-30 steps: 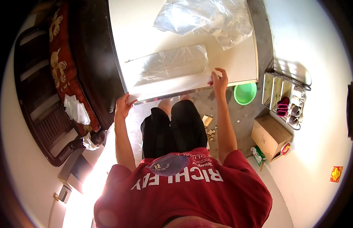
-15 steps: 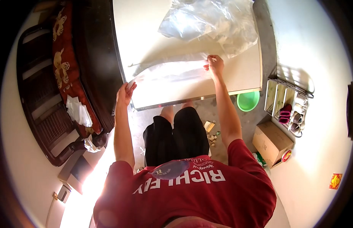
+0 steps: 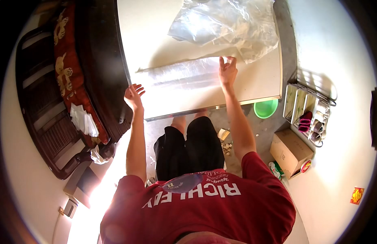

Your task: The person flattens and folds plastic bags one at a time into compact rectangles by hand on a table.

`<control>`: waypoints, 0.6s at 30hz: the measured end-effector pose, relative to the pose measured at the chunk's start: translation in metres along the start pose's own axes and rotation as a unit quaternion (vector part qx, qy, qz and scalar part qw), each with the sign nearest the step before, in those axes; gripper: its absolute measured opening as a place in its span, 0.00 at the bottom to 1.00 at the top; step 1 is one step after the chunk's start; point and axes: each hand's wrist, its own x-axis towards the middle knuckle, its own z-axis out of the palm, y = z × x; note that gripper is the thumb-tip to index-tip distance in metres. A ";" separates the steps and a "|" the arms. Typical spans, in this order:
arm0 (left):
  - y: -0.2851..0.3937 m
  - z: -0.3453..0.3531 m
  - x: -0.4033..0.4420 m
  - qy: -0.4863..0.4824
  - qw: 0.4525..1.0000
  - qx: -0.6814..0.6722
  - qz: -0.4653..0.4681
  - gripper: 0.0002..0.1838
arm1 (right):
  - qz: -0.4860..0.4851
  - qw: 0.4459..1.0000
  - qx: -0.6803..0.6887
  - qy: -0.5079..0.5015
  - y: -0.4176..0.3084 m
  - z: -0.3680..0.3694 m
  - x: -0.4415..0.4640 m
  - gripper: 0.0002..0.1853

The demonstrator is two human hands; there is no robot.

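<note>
A long, flat, clear plastic bag (image 3: 180, 74) lies across the white table (image 3: 253, 79), its far edge nearly straight. At its right end, my right hand (image 3: 228, 71) pinches the bag's edge between thumb and fingers. My left hand (image 3: 134, 94) is at the table's left edge beside the bag's left end, fingers apart. Glare there hides whether the fingertips touch the plastic. Farther back on the table, a crumpled heap of clear plastic (image 3: 225, 24) spreads toward the right side.
Left of the table stands a dark wooden bench (image 3: 46, 114) with a red flowered cover and white tissues (image 3: 83, 120). On the right are a green basin (image 3: 265, 108), a shoe rack (image 3: 308, 112) and a cardboard box (image 3: 291, 152). Scraps (image 3: 226, 147) lie on the floor by my legs.
The bag, raised and bowed between both hands before, now lies flatter on the table. My left hand has loosened from its pinch and its fingers have spread; the right has shifted slightly away from me.
</note>
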 end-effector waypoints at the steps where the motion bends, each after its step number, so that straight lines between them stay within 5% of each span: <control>1: -0.005 0.007 -0.007 -0.020 0.993 0.054 0.108 0.12 | 0.001 1.000 -0.002 0.000 -0.007 -0.001 -0.008 0.15; 3: -0.010 0.029 -0.023 -0.034 0.906 0.231 0.354 0.09 | -0.052 0.996 -0.075 0.008 -0.024 0.005 -0.032 0.13; 5: -0.019 0.054 -0.037 -0.126 0.865 0.316 0.369 0.14 | -0.081 0.991 -0.089 -0.054 -0.036 0.017 -0.055 0.12; 7: -0.030 0.080 -0.047 -0.183 0.789 0.388 0.441 0.21 | -0.252 0.966 -0.028 -0.054 -0.041 0.035 -0.070 0.11; 11: -0.047 0.100 -0.048 -0.212 0.744 0.491 0.401 0.29 | -0.300 0.935 -0.083 -0.167 -0.036 0.062 -0.094 0.26; 18: -0.054 0.059 -0.005 -0.124 0.707 0.507 0.478 0.29 | -0.283 0.916 -0.248 -0.141 0.001 0.036 -0.074 0.27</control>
